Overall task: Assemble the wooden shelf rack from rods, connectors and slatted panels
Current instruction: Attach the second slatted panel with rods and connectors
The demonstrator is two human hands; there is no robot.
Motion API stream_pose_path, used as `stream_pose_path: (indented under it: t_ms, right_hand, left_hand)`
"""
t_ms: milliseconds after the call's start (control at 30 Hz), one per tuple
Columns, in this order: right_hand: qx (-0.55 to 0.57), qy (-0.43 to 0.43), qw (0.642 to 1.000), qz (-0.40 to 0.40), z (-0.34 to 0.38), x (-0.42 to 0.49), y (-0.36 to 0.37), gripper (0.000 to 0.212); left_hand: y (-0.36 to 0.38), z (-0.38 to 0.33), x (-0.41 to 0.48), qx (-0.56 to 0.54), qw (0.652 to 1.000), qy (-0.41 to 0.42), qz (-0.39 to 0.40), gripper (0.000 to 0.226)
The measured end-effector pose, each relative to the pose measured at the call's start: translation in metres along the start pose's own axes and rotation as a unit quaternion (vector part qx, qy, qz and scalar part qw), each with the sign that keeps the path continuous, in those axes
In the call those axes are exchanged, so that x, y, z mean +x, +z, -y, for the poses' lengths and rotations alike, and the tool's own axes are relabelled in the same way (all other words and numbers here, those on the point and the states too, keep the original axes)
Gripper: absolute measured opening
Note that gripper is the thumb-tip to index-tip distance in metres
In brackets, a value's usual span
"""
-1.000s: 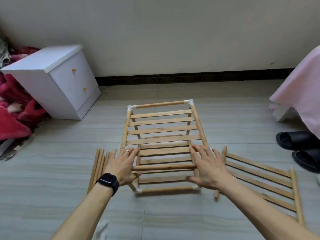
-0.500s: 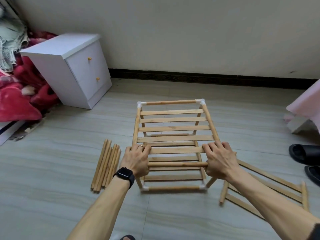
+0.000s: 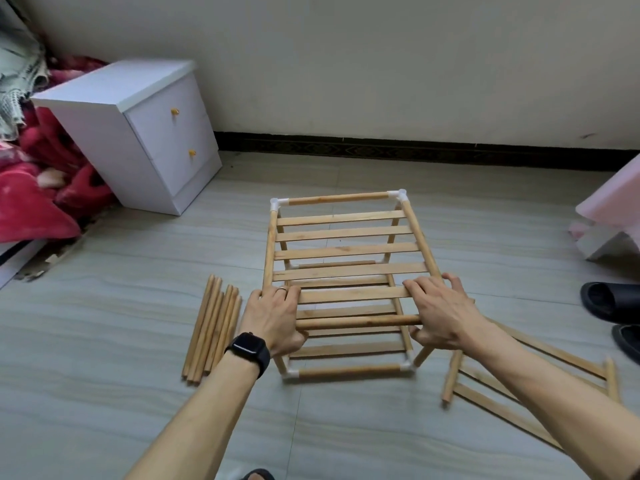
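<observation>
On the left of the grey tiled floor lies a bundle of loose round wooden rods, not yet used. Just beside it is the left hand, with a black watch on the wrist. Its fingers are curled over the near left corner of the half-built light wooden shelf rack, with the thumb below the front rod, so it grips the wood.

The rack stands on the floor in the middle. We see two tiers of slats, one above the other, joined at the corners by small white plastic connectors.

The right hand grips the near right corner in the same way. Further right, a spare slatted wooden panel lies flat on the floor, close beside the rack.

We judge the task to be about halfway. Two tiers are done, and the loose rods and the spare panel are left to mount, probably as one more tier.
</observation>
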State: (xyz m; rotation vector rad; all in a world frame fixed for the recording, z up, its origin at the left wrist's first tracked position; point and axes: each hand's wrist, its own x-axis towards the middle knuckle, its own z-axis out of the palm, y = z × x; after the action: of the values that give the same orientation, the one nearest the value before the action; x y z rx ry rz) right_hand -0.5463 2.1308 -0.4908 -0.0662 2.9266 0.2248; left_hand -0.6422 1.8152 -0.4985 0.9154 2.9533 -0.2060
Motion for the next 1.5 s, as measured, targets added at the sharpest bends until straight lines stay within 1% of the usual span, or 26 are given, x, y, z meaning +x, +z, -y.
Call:
stream_pose_path:
  t_ms: [67, 100, 200, 367, 500, 633, 733, 800, 867, 933, 1000, 1033, 1067, 1100, 1133, 1167, 1200, 1233, 1267, 1300, 1333, 1367, 1400, 1433, 1467, 1500]
  right_hand:
    - [-0.011, -0.019, 1.000, 0.007, -0.005, 0.000, -0.001, 0.086]
    - [-0.019, -0.027, 0.999, 0.000, -0.006, 0.000, 0.000, 0.082]
    - [-0.016, -0.020, 0.997, -0.070, -0.006, 0.001, 0.006, 0.060]
    - [-0.029, -0.023, 0.989, -0.147, -0.002, 0.009, 0.006, 0.047]
    - [-0.022, -0.020, 0.988, -0.151, 0.002, 0.012, 0.007, 0.035]
    - [-0.006, -0.007, 0.988, -0.157, 0.007, 0.012, 0.007, 0.031]
    - [0.005, 0.034, 0.992, -0.118, 0.026, 0.006, 0.005, 0.036]
    - [0.028, 0.074, 0.992, -0.098, 0.046, -0.001, 0.002, 0.047]
    - [0.049, 0.113, 0.990, -0.067, 0.072, -0.010, -0.002, 0.065]
    - [0.093, 0.126, 0.986, -0.052, 0.099, -0.020, -0.009, 0.083]
    - [0.175, 0.087, 0.980, -0.043, 0.117, -0.028, -0.018, 0.090]
    - [0.250, 0.054, 0.966, -0.046, 0.120, -0.033, -0.023, 0.087]
    - [0.351, 0.028, 0.934, -0.059, 0.119, -0.038, -0.029, 0.079]
    - [0.449, 0.021, 0.889, -0.086, 0.114, -0.043, -0.034, 0.069]
    - [0.510, 0.042, 0.847, -0.142, 0.104, -0.047, -0.036, 0.057]
    - [0.527, 0.088, 0.820, -0.207, 0.091, -0.047, -0.038, 0.047]
    - [0.502, 0.155, 0.811, -0.257, 0.074, -0.045, -0.038, 0.044]
    - [0.464, 0.232, 0.809, -0.277, 0.055, -0.043, -0.036, 0.049]
    - [0.428, 0.313, 0.809, -0.254, 0.036, -0.041, -0.033, 0.058]
    - [0.415, 0.379, 0.802, -0.203, 0.018, -0.040, -0.029, 0.067]
    - [0.427, 0.416, 0.790, -0.142, 0.003, -0.039, -0.023, 0.070]
    - [0.467, 0.423, 0.772, -0.088, -0.005, -0.039, -0.017, 0.066]
    - [0.530, 0.404, 0.743, -0.053, -0.010, -0.040, -0.010, 0.056]
    - [0.593, 0.380, 0.709, -0.034, -0.013, -0.042, -0.003, 0.046]
    - [0.635, 0.361, 0.682, -0.023, -0.014, -0.044, 0.001, 0.039]
    - [0.653, 0.347, 0.673, -0.019, -0.013, -0.045, 0.004, 0.035]
  left_hand:
    - [0.002, 0.000, 0.000, -0.003, 1.000, -0.006, -0.007, 0.059]
    - [0.003, 0.000, 0.000, -0.005, 1.000, -0.009, -0.010, 0.057]
    - [0.005, 0.001, 0.003, -0.002, 1.000, -0.008, -0.016, 0.052]
    - [0.007, 0.008, 0.011, 0.001, 1.000, -0.006, -0.020, 0.048]
    - [0.007, 0.012, 0.015, 0.011, 1.000, -0.005, -0.011, 0.047]
    - [0.005, 0.016, 0.016, 0.014, 1.000, 0.001, -0.018, 0.045]
    - [-0.001, 0.024, 0.017, 0.024, 1.000, 0.007, -0.013, 0.046]
    - [-0.007, 0.030, 0.019, 0.044, 0.999, -0.003, -0.010, 0.059]
    - [-0.016, 0.025, 0.016, 0.031, 0.999, -0.011, -0.030, 0.073]
    - [-0.027, 0.006, 0.006, -0.020, 0.997, -0.003, -0.073, 0.076]
    - [-0.032, -0.017, -0.006, -0.117, 0.984, -0.044, -0.128, 0.077]
    - [-0.033, -0.027, -0.012, -0.187, 0.965, -0.100, -0.153, 0.076]
    - [-0.033, -0.036, -0.018, -0.271, 0.933, -0.173, -0.159, 0.077]
    - [-0.032, -0.043, -0.023, -0.365, 0.887, -0.247, -0.139, 0.079]
    - [-0.031, -0.048, -0.027, -0.451, 0.833, -0.303, -0.100, 0.084]
    - [-0.030, -0.051, -0.029, -0.517, 0.784, -0.338, -0.056, 0.089]
    - [-0.027, -0.053, -0.031, -0.559, 0.749, -0.354, -0.016, 0.092]
    - [-0.024, -0.054, -0.032, -0.583, 0.730, -0.357, 0.017, 0.092]
    - [-0.022, -0.054, -0.033, -0.598, 0.718, -0.354, 0.042, 0.086]
    - [-0.019, -0.052, -0.034, -0.612, 0.706, -0.352, 0.051, 0.074]
    - [-0.016, -0.049, -0.035, -0.631, 0.690, -0.351, 0.044, 0.057]
    - [-0.013, -0.046, -0.035, -0.651, 0.672, -0.352, 0.033, 0.039]
    - [-0.010, -0.041, -0.034, -0.656, 0.664, -0.357, 0.023, 0.024]
    - [-0.007, -0.036, -0.033, -0.645, 0.675, -0.359, 0.017, 0.017]
    - [-0.005, -0.031, -0.032, -0.624, 0.694, -0.359, 0.014, 0.017]
    - [-0.001, -0.028, -0.030, -0.602, 0.714, -0.359, 0.009, 0.019]
